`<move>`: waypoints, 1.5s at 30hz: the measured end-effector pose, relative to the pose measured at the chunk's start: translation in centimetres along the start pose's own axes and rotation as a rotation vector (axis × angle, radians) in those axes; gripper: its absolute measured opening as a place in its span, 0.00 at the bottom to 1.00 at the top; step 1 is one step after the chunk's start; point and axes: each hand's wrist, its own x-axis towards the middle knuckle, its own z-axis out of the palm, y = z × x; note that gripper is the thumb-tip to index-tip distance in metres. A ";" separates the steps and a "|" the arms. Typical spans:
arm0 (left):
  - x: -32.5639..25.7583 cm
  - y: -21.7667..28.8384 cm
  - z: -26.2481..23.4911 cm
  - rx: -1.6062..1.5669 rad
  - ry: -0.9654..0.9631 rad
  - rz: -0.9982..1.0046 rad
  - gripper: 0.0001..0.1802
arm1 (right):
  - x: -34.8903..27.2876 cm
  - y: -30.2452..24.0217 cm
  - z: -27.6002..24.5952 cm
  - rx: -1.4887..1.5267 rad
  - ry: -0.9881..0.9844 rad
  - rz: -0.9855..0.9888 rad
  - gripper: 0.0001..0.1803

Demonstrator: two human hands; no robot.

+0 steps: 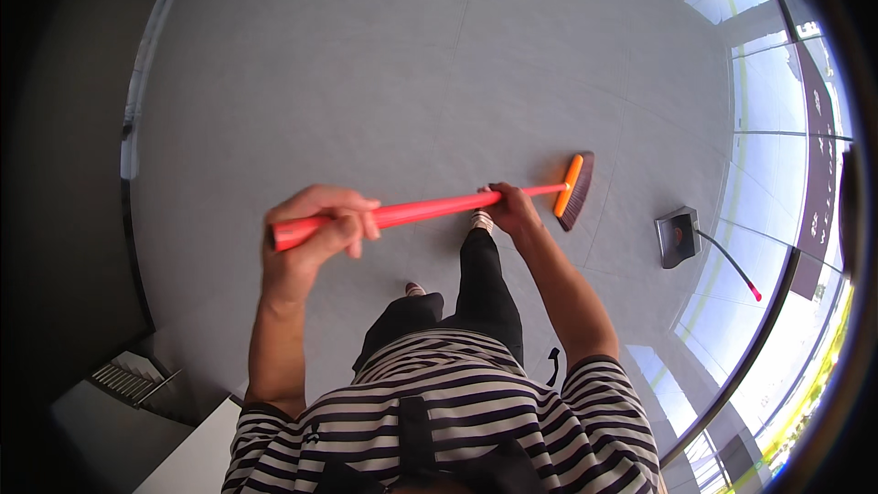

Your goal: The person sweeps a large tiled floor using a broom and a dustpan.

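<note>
Grasping the top end of a red-handled broom (430,209) at left, a person's left hand (322,227) wraps the shaft, while the right hand (512,209) clasps it lower down. Beyond, the orange head (572,172) and dark bristles (581,194) show against the grey floor (366,82); farther right sits a dark dustpan (675,249), its handle (727,259) red-tipped.
</note>
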 end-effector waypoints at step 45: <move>22.5 9.3 -9.6 0.318 0.464 0.105 0.08 | 15.1 -8.4 35.5 -0.334 -0.139 0.412 0.09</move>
